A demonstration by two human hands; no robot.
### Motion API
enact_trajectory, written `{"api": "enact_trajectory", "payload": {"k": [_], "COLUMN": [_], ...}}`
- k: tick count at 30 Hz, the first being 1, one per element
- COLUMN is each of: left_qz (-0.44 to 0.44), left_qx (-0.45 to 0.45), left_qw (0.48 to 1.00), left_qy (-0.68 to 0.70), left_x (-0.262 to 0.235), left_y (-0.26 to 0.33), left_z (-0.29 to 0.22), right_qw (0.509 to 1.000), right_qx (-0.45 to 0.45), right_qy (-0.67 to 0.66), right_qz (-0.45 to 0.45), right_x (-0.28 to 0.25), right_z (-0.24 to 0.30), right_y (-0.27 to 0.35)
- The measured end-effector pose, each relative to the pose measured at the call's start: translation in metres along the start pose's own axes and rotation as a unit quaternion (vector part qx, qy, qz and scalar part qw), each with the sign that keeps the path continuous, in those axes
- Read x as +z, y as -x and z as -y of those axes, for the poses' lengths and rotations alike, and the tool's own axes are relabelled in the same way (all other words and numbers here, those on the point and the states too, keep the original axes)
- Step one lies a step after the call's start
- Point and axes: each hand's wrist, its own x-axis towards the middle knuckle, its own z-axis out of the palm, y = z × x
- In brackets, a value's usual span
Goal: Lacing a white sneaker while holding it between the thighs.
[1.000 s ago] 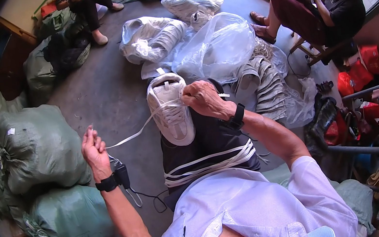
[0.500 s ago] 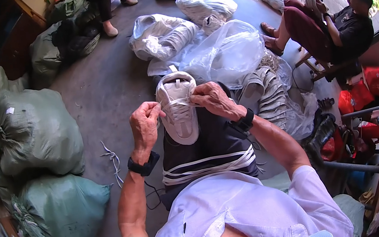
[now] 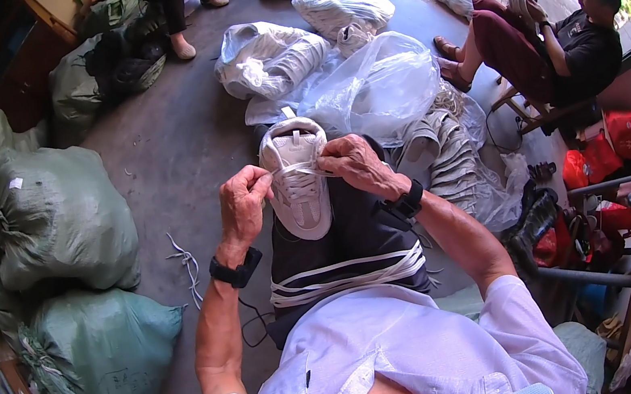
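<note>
A white sneaker (image 3: 297, 177) rests on the person's lap, toe toward the body. The left hand (image 3: 243, 204) pinches a white lace (image 3: 297, 169) at the shoe's left edge; the right hand (image 3: 356, 165) grips the lace's other end. Loose laces (image 3: 185, 264) lie on the floor beside green sacks (image 3: 57, 211).

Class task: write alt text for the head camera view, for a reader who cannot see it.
A seated person's left hand and right hand pinch a white lace across a pale sneaker resting on their lap. Green sacks sit to their left; clear plastic bags lie ahead.
</note>
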Motion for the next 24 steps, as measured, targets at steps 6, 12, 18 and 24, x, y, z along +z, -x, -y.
{"api": "enact_trajectory", "payload": {"k": [6, 12, 18, 24], "left_qz": [-0.047, -0.052, -0.060, 0.152], "left_qx": [0.030, 0.107, 0.255, 0.310], "left_qw": [0.997, 0.972, 0.917, 0.888], "left_qy": [-0.049, -0.201, -0.301, -0.305], "left_x": [0.006, 0.009, -0.007, -0.030], "left_y": [-0.003, -0.008, -0.026, -0.058], "left_z": [-0.006, -0.007, -0.023, -0.026], "right_qw": [1.000, 1.000, 0.934, 0.930], "right_qx": [-0.003, -0.008, -0.176, -0.289], "right_qy": [-0.004, -0.005, 0.270, 0.225], "right_qz": [-0.004, -0.002, -0.156, -0.010], "right_x": [0.001, 0.003, 0.002, -0.017], "right_z": [-0.001, -0.006, 0.003, -0.008], "right_y": [0.000, 0.001, -0.001, -0.026]}}
